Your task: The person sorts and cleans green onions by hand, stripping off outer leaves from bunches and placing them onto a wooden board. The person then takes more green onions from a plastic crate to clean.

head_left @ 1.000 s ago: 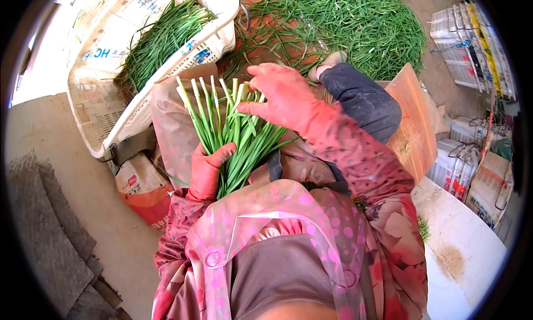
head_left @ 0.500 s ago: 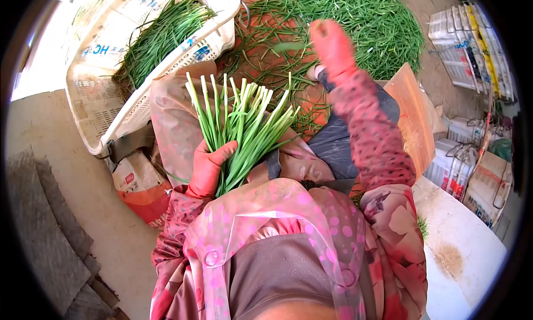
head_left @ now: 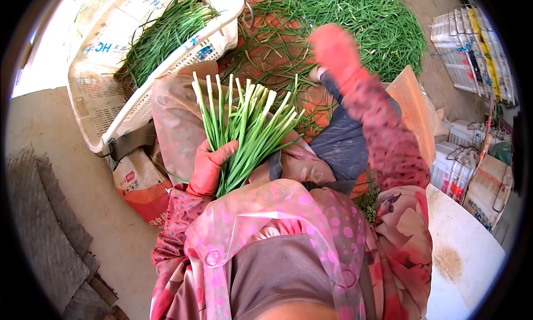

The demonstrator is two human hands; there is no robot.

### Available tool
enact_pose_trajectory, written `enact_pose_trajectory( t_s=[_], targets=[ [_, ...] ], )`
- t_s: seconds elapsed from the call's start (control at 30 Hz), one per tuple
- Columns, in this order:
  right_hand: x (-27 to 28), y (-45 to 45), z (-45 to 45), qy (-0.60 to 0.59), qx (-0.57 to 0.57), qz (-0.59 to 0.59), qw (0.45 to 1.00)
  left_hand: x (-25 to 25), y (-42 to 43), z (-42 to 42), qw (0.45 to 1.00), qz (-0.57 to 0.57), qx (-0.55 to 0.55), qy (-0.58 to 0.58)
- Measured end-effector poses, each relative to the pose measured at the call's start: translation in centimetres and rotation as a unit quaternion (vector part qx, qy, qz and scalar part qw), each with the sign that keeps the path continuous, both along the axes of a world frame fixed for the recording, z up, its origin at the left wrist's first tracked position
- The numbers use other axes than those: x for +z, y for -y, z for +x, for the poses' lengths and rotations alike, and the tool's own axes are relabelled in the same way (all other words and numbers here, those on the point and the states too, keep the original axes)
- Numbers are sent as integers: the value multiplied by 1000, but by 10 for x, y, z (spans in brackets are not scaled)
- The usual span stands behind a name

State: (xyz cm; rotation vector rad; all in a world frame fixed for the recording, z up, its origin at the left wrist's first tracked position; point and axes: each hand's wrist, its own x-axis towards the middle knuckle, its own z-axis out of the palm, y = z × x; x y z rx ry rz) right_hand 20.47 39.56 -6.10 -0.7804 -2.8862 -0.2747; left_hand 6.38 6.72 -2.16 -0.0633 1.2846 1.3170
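A bunch of garlic chives [head_left: 247,123] stands in my left hand [head_left: 210,167], its pale cut ends pointing up and away from me. My left hand wears a red glove, and its thumb and fingers wrap around the stalks. My right hand [head_left: 336,48], in a matching red glove, hangs over the near left edge of a big heap of loose chives [head_left: 372,34]. Motion smears it, and its fingers cannot be made out. More chives [head_left: 166,39] lie in a white plastic basket [head_left: 125,117] at the upper left.
Scattered chives lie on an orange-red sheet [head_left: 272,56] beyond my knees. A wooden board [head_left: 408,112] leans by my right leg. White crates [head_left: 463,51] are stacked at the far right. A red and white bag [head_left: 141,187] sits below the basket, and grey sheets [head_left: 47,231] lie left.
My right hand has shifted slightly down and to the right, with its forearm swinging right. My left hand keeps its grip on the garlic chives.
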Motion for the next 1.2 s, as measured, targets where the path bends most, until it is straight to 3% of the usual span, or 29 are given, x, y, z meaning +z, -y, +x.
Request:
enact_pose_trajectory(
  t_s=[0.07,0.1,0.17,0.23,0.27,0.33,0.4,0.43,0.47,0.53,0.6,0.67,0.73,0.77,0.8,0.87,0.9,0.97,1.2],
  targets=[
    [1,-61,20,-110,-134,-68,982,0,2,0,1000,8,-8,16],
    [13,-59,13,-111,-132,-67,983,-1,1,2,1000,13,-6,3],
    [35,-32,-7,-77,-132,-367,918,2,-2,3,1000,17,-19,-12],
    [30,10,-38,0,-50,-647,761,5,-5,4,999,19,-40,-10],
    [15,24,-45,40,-47,-790,610,6,-6,5,998,21,-55,-10],
    [-3,47,-61,147,112,-844,504,6,-6,6,998,26,-59,-1],
    [-28,77,-70,89,231,-882,401,5,-5,4,997,17,-77,-12],
    [-12,80,-63,91,155,-890,419,3,-4,3,997,16,-78,-12],
    [-17,78,-59,55,126,-925,355,0,-2,2,997,24,-71,2],
    [3,75,-52,-92,30,-899,426,-4,-2,3,997,30,-67,23],
    [27,62,-36,-74,-37,-925,372,-6,-4,4,995,5,-95,-6],
    [23,32,-18,-138,-2,-967,216,-8,-6,6,997,20,-71,-15],
    [47,20,3,-256,-38,-885,388,-13,-3,-1,997,19,-76,-3],
    [47,23,11,-259,-91,-752,600,-19,-1,-1,997,21,-76,-11],
    [46,33,11,-262,-90,-750,600,-18,-2,-3,997,22,-77,-14],
    [40,65,8,-257,91,-564,779,-16,-3,-3,996,11,-83,-3],
    [34,81,6,-213,96,-518,823,-15,-4,-1,996,11,-85,-4],
    [29,109,-2,-169,80,-419,889,-14,-4,2,998,16,-56,5],
    [1,121,-18,-282,73,-460,839,-18,-1,0,998,1,-58,-2]
  ],
)
